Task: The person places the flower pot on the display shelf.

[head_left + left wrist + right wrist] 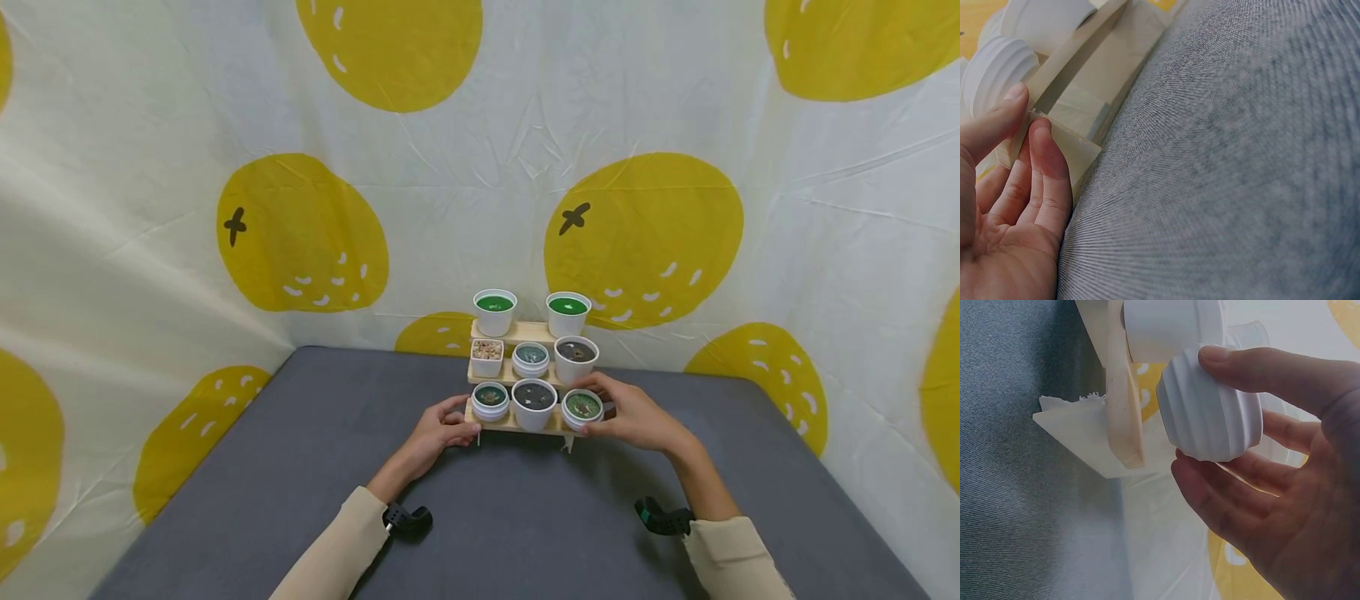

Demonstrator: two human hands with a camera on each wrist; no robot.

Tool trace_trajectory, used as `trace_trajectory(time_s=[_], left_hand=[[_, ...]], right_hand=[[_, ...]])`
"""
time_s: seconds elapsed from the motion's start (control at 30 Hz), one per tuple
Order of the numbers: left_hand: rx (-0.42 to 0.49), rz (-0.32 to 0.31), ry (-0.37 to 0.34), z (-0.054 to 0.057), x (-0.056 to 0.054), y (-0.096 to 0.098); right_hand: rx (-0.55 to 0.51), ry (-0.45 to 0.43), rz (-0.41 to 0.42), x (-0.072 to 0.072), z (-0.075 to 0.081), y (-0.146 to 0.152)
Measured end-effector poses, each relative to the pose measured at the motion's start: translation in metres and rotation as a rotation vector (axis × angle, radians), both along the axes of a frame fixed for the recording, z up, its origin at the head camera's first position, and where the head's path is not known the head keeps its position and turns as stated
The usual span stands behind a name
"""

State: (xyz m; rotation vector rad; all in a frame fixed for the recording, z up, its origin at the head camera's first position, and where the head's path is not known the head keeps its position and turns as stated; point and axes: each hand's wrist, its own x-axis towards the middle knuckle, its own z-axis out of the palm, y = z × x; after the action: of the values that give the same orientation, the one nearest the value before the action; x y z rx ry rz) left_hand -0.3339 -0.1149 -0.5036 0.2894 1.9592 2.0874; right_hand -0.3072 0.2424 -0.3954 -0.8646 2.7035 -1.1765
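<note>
A small tiered wooden rack (528, 332) with white potted plants on its steps stands in front of me. My left hand (438, 429) pinches the left end of its lowest board (1054, 75), thumb above and fingers below. With my right hand (637, 414) I hold a ribbed white pot (1210, 406) with green content, at the right end of the lowest step. In the right wrist view a narrow gap shows between this pot and the board, and it is slightly tilted. A smooth white pot (534, 408) and another ribbed pot (491, 402) sit beside it.
The middle step carries a square pot (487, 358) of pebbly bits, a low round pot (531, 360) and a taller cup-shaped pot (575, 360). Two green-filled pots, left (495, 315) and right (568, 317), stand on top. Behind the grey table (517, 517) hangs a patterned cloth (465, 208).
</note>
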Motion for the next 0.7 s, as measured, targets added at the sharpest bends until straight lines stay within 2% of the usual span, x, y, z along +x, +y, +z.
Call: trace_trajectory(time_s=[0.13,0.37,0.57,0.7], left_hand=[[-0.002,0.001,0.002,-0.0003,-0.0002,-0.0001],[-0.013,-0.012,0.002,-0.0010,-0.0006,0.0006],[-0.014,0.009,0.000,0.0008,0.0005,-0.0015],[-0.011,0.003,-0.014,0.0011,0.0015,-0.0005]], right_hand=[[-0.012,0.009,-0.021,-0.0014,-0.0019,0.0004],[0.006,0.038,-0.114,-0.0023,-0.0030,0.0005],[0.000,0.042,-0.113,-0.0043,-0.0043,-0.0003],[-0.007,0.035,-0.108,-0.0039,-0.0093,0.0006]])
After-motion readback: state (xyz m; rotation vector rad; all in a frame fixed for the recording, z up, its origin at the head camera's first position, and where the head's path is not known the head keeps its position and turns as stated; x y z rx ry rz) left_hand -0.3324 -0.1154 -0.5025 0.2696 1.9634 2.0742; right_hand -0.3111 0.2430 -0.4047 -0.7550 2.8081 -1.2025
